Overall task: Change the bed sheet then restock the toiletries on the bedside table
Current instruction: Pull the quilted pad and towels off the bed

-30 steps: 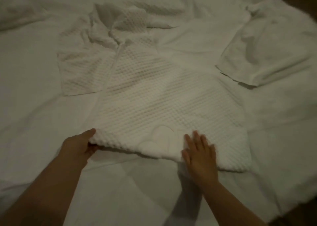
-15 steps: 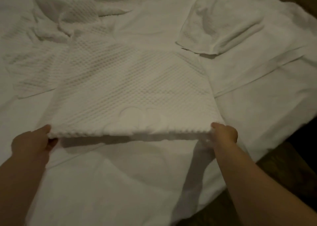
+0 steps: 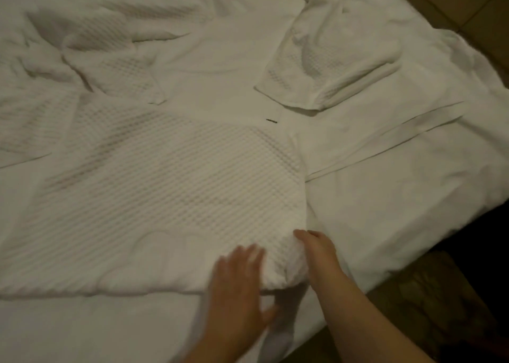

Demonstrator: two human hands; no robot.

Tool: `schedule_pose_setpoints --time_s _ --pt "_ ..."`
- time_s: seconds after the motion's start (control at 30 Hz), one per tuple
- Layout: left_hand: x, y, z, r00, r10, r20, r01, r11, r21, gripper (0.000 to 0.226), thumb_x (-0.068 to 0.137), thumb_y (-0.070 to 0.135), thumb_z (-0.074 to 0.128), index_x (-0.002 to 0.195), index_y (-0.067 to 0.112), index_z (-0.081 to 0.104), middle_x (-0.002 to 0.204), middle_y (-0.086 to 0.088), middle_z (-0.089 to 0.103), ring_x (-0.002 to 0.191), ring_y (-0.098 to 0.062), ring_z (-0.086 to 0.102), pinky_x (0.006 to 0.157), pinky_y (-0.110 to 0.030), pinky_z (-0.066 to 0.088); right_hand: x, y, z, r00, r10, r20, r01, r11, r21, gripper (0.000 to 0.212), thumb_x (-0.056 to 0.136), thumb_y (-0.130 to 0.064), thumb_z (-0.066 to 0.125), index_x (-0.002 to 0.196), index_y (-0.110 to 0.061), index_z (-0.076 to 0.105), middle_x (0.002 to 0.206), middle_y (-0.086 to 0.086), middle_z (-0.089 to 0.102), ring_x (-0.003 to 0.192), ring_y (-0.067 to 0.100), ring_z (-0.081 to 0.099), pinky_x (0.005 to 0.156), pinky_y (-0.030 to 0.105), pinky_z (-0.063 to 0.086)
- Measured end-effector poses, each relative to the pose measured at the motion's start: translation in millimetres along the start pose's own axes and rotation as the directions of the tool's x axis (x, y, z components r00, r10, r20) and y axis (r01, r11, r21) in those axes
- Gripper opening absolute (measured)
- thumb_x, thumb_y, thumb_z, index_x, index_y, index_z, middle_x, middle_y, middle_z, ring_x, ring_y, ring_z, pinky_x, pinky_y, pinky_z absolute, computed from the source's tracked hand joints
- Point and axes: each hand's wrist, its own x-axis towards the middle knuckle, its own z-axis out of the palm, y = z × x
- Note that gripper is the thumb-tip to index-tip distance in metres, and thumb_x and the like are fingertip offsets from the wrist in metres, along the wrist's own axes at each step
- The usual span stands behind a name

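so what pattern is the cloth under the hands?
White waffle-weave grid on the cloth, clearest in the head view.

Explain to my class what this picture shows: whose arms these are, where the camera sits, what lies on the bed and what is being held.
There is no machine here. The arms belong to a person wearing a camera on the head, so the view looks forward and down at their own hands.

The surface is a bed covered with a white sheet. On it lies a white waffle-textured cloth, spread out, with more of it rumpled further back. A second, smaller waffle cloth lies apart near the far right.

The right hand grips the bunched near corner of the big cloth. The left hand is blurred; its fingers look spread and flat over the cloth's near edge.

Dark floor shows beside the bed.
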Motion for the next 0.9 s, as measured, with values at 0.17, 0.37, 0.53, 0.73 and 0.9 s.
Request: schedule_pose_setpoints --time_s 0.17,0.37,0.53,0.73,0.9 --pt "56.5 51.7 40.6 0.994 -0.096 -0.042 0.098 0.994 0.049 0.027 0.064 0.02 0.073 0.089 0.017 0.063 0.073 0.0 0.064 0.065 -0.018 0.056 0.06 -0.033 0.045 18.9 -43.4 -2.8 0.986 0.043 0.163 -0.023 0.992 -0.124 0.034 0.089 -0.022 0.064 0.114 -0.002 0.054 0.105 0.013 0.059 0.087 0.024 0.056 0.074 0.031 0.045" --pt "55.4 49.2 20.8 0.995 -0.022 -0.101 0.021 1.0 -0.014 0.015 0.075 0.029 0.046 0.089 0.025 0.047 0.066 0.006 0.058 0.05 -0.014 0.055 0.056 -0.025 0.035 73.9 -103.1 7.3 0.978 -0.193 0.08 0.204 0.965 -0.163 0.048 0.081 -0.031 0.071 0.117 -0.008 0.05 0.119 0.012 0.059 0.103 0.028 0.059 0.092 0.041 0.05" --pt "45.6 48.0 42.8 0.992 0.118 0.053 -0.121 0.99 0.07 0.049 0.069 0.028 0.045 0.116 0.04 0.048 0.108 -0.007 0.07 0.068 -0.022 0.063 0.056 -0.023 0.049 99.5 -150.6 31.8 0.953 -0.268 0.144 0.292 0.939 -0.183 0.062 0.085 -0.03 0.068 0.135 -0.01 0.037 0.13 0.013 0.048 0.111 0.029 0.053 0.094 0.04 0.047" --pt "64.3 65.0 79.9 0.986 0.169 0.003 -0.165 0.959 0.232 0.017 0.076 0.014 0.051 0.086 0.024 0.06 0.09 -0.011 0.062 0.066 -0.024 0.053 0.062 -0.036 0.034 121.6 -171.2 47.2 0.971 -0.195 0.139 0.212 0.97 -0.122 0.026 0.071 -0.009 0.072 0.093 -0.003 0.058 0.085 0.016 0.056 0.081 0.028 0.058 0.079 0.037 0.046" --pt "52.9 71.4 92.4 0.979 0.201 0.02 -0.2 0.949 0.245 0.02 0.083 0.01 0.046 0.095 0.023 0.057 0.071 -0.006 0.063 0.057 -0.022 0.057 0.051 -0.025 0.044 120.2 -184.3 47.1 0.979 -0.184 0.084 0.2 0.939 -0.278 0.031 0.082 -0.007 0.068 0.107 0.01 0.061 0.093 0.02 0.063 0.094 0.032 0.062 0.091 0.044 0.051"
